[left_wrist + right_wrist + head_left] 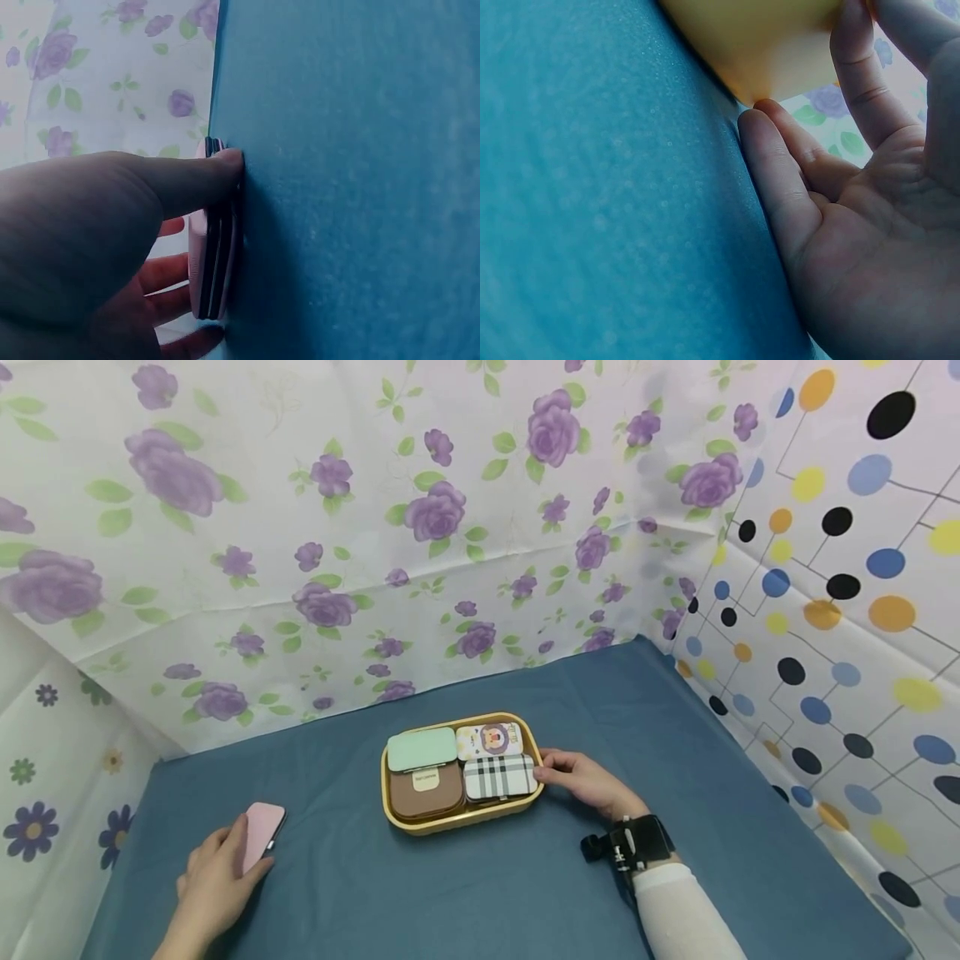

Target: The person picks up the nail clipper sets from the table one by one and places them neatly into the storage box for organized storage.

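On the left of the blue cloth, my left hand (214, 878) grips a small pink flat case (262, 833) between thumb and fingers. The left wrist view shows the case (198, 259) edge-on, with dark seams along its side and the thumb across one end. At the centre sits a yellow basket (423, 828) holding several small cases. My right hand (588, 781) pinches the basket's right rim, its thumb over the edge. In the right wrist view, other fingers (769, 157) lie low beside the basket's yellow wall (757, 37).
Inside the basket are a mint-green case (422, 748), a brown case (416, 797), a white case with a cartoon lion (468, 743) and a plaid case (495, 781). Floral sheets (300, 527) rise behind the blue cloth (360, 893); a dotted sheet (847, 635) borders the right.
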Available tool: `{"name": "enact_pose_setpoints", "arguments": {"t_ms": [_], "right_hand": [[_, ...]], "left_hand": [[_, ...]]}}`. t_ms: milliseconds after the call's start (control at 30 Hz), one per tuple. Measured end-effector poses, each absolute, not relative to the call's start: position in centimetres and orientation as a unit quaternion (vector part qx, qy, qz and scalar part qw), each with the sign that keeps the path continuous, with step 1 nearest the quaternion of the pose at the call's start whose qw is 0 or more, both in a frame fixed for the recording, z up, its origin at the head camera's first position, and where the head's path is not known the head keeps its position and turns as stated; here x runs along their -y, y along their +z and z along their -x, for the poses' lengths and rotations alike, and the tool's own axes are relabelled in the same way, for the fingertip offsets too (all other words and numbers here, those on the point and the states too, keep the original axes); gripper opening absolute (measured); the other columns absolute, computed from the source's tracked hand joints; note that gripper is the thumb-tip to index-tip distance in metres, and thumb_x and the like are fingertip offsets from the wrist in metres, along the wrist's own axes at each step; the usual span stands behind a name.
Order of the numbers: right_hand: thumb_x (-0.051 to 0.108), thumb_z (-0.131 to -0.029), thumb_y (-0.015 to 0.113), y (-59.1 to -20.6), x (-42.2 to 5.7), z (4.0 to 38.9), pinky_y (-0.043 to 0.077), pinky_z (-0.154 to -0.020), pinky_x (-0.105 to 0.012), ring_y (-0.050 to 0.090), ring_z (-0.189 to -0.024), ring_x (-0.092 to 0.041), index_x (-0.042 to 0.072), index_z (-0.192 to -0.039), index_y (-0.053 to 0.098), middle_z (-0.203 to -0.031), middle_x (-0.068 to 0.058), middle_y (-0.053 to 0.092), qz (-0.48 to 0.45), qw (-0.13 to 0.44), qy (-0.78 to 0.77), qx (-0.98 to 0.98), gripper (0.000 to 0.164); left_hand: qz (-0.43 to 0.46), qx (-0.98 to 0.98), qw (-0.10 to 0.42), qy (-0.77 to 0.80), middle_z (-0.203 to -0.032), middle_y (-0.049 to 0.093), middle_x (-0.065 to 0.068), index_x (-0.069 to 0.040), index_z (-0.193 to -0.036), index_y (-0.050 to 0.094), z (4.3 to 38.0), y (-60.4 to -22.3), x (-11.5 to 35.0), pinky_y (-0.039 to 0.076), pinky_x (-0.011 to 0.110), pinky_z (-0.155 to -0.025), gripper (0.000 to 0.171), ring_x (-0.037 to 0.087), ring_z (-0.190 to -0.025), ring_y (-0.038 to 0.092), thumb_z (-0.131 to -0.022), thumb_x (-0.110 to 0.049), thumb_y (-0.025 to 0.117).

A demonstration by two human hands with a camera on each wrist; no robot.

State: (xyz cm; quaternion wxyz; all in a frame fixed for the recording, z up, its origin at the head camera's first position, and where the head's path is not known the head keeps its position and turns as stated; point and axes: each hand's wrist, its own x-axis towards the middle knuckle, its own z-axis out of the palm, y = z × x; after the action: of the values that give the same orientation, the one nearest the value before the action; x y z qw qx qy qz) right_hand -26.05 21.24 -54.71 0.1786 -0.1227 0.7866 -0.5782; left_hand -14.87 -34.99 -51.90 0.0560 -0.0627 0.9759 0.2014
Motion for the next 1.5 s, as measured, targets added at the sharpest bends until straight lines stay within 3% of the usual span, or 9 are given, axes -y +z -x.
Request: {"name": "enact_pose_setpoints", "arguments": {"t_ms": [300, 600, 1300, 1500], "right_hand": [[0.040, -0.103, 0.075, -54.5, -21.0, 26.1, 0.028, -0.124, -0.055, 0.034, -0.157, -0.036, 0.011, -0.097, 0.075, -0.163, -0.012, 0.049, 0.115, 0.177, -0.578, -0.788, 0.029], [0.039, -0.104, 0.073, -54.6, -21.2, 26.0, 0.028, -0.123, -0.056, 0.033, -0.157, -0.038, 0.009, -0.096, 0.073, -0.164, -0.014, 0.047, 0.114, 0.178, -0.574, -0.791, 0.031], [0.039, -0.103, 0.074, -54.6, -21.2, 26.0, 0.027, -0.124, -0.057, 0.032, -0.157, -0.038, 0.009, -0.096, 0.073, -0.164, -0.013, 0.047, 0.115, 0.183, -0.584, -0.783, 0.030], [0.040, -0.103, 0.074, -54.6, -21.2, 26.1, 0.028, -0.123, -0.056, 0.032, -0.157, -0.038, 0.010, -0.096, 0.074, -0.164, -0.014, 0.047, 0.115, 0.185, -0.578, -0.787, 0.031]], "left_hand": [[0.081, -0.973, 0.045, 0.210, -0.147, 0.033, 0.046, 0.013, -0.161, 0.028, 15.4, -51.8, 35.0, 0.027, 0.082, -0.100, 0.085, 0.067, -0.130, 0.032, -0.097, -0.022, 0.072], [0.072, -0.977, 0.047, 0.194, -0.143, 0.036, 0.047, 0.018, -0.158, 0.030, 16.2, -51.7, 35.0, 0.033, 0.080, -0.094, 0.094, 0.066, -0.124, 0.037, -0.100, -0.041, 0.074], [0.103, -0.971, 0.034, 0.213, -0.140, 0.043, 0.047, 0.017, -0.156, 0.038, 16.7, -51.2, 34.3, 0.038, 0.076, -0.100, 0.091, 0.063, -0.125, 0.045, -0.095, -0.037, 0.080], [0.084, -0.968, 0.006, 0.238, -0.137, 0.047, 0.045, 0.018, -0.153, 0.042, 16.6, -50.7, 32.5, 0.041, 0.074, -0.100, 0.088, 0.060, -0.123, 0.050, -0.093, -0.031, 0.082]]}}
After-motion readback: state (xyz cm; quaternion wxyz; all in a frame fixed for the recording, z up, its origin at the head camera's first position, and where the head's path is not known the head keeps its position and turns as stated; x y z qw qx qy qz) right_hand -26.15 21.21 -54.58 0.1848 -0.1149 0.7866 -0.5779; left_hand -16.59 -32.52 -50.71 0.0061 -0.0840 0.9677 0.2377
